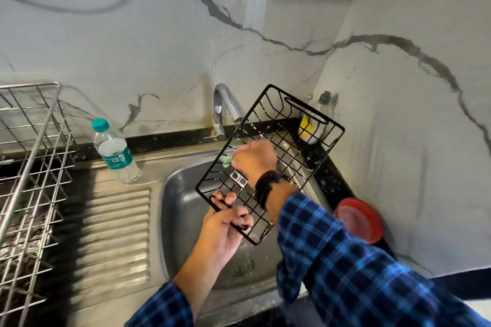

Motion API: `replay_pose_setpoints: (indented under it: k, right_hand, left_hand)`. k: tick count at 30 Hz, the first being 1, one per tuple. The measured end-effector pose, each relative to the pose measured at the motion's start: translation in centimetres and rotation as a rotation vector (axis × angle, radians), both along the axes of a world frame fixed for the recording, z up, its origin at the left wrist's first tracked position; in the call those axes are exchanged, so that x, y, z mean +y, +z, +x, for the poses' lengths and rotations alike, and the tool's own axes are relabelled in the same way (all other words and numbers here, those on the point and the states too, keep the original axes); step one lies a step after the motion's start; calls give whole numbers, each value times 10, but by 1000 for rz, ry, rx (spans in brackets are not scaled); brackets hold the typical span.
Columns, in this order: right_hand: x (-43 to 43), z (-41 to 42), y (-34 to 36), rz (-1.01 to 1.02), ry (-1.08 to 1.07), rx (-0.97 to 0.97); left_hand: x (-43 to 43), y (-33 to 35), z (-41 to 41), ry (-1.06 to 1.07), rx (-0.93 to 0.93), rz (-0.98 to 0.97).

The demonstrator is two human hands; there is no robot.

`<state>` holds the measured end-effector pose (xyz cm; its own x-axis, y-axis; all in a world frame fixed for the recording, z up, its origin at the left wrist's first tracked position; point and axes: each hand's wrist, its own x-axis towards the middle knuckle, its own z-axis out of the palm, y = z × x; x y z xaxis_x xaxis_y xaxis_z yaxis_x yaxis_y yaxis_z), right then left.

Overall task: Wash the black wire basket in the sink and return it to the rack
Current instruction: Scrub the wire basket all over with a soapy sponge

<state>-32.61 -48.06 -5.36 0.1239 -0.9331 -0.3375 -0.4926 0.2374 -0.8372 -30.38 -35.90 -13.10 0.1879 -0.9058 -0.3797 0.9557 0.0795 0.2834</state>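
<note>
The black wire basket (289, 125) is held tilted above the steel sink (180, 194), its far end up near the tap (223, 106). My left hand (225, 223) grips the basket's near handle from below. Inside the basket, my right hand (255, 156) holds a green scrubber (226, 160) against the wires. The silver wire rack (32, 146) stands on the counter at the far left.
A plastic water bottle (114, 151) stands on the drainboard left of the sink. A soap bottle (309, 127) sits in the back right corner behind the basket. A red lid (358, 220) lies on the dark counter to the right. Marble walls close off the back and right.
</note>
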Motion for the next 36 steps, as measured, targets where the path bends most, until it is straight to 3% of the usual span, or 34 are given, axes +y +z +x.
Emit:
replay_pose_setpoints:
  k: [4,6,12,16,17,20,21,24,26,30,34,36]
  right_hand:
    - [-36,-12,42,-206,-315,-188]
    - [-42,-12,49,-260,-370,-199]
    - [8,-1,10,-144,19,-59]
    - [18,-5,14,-47,281,-124]
    - [15,-11,20,-158,344,-40]
    - [-13,-39,42,-886,473,548]
    - [-26,-50,44,-1032,546,682]
    - [-56,-81,41,-1115,766,980]
    - [-63,-93,30,-1128,818,1048]
    - [-60,-103,-5,-1174,845,913]
    - [-30,-119,-30,-1230,617,509]
    - [-7,-123,-44,-1215,603,371]
  left_hand:
    - [2,-2,2,-9,-47,-29]
    - [4,-1,2,-12,-56,-37]
    - [2,0,6,-2,-93,-26]
    - [3,9,14,45,-177,25]
    - [5,13,18,57,-237,41]
    - [13,34,30,32,-596,82]
    - [16,42,34,17,-737,109]
    - [20,62,44,-21,-1116,218]
    - [21,76,44,-50,-1357,303]
    - [26,98,38,-24,-1596,302]
    - [32,109,38,21,-1703,380]
    - [33,111,40,15,-1717,411]
